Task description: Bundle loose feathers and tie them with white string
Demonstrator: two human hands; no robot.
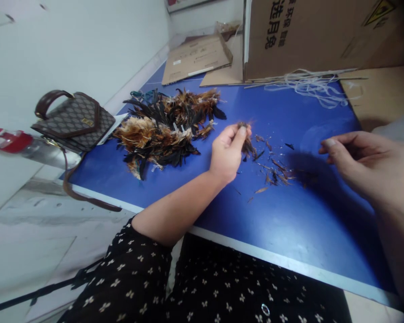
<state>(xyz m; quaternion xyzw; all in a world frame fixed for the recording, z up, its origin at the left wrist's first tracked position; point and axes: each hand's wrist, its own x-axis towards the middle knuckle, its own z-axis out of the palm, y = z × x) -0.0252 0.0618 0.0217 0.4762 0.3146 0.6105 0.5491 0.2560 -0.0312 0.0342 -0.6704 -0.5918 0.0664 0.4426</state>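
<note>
My left hand [228, 150] is over the blue table [175, 179], fingers and thumb pinched on a small bunch of dark feathers [248, 144]. My right hand [370, 163] hovers at the right, fingers curled loosely with the thumb extended; I see nothing in it. Between the hands lie several loose feather scraps [274, 172]. A big pile of black, brown and tan feathers [164, 128] lies to the left of my left hand.
A patterned brown handbag [72, 119] and a bottle with a red cap [23, 146] sit at the table's left edge. Cardboard boxes [309, 36] and flat cardboard [195, 56] stand at the back, with white strings [309, 85] before them.
</note>
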